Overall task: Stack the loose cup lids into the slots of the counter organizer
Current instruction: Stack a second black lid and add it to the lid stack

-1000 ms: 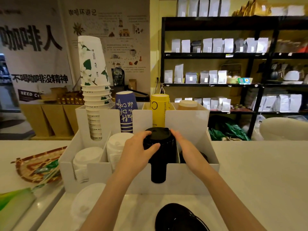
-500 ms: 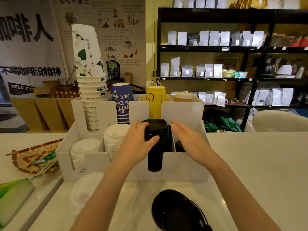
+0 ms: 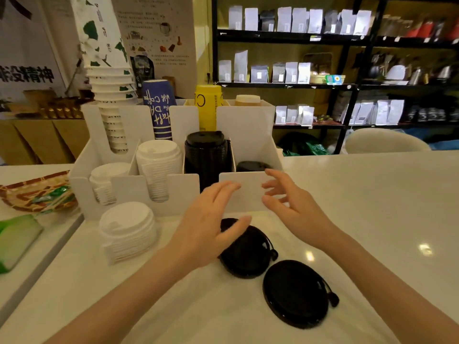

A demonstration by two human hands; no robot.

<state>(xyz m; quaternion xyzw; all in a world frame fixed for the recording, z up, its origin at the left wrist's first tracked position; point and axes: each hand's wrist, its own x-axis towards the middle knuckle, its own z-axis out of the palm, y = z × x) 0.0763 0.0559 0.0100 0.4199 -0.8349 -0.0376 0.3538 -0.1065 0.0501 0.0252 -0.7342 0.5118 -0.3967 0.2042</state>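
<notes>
both your hands are empty, fingers spread wide: left hand [image 3: 211, 224] hovers over the nearer stack of flat black plastic lids [image 3: 246, 252], right hand [image 3: 288, 204] hangs just beyond it, in front of the white plastic counter organizer [image 3: 241, 194]. spread like that, they look set to close on the stack from both sides. a second loose black lid stack [image 3: 295, 294] lies just beside the first on the white table [image 3: 372, 207]. a loose stack of white domed lids [image 3: 126, 234] sits to the left, near the organizer's front wall. in the organizer, the tall black lid column [image 3: 206, 157] fills its slot nearly to the top; the low black pile [image 3: 250, 166] in the right-hand slot leaves room, so that slot is likely where these go.
</notes>
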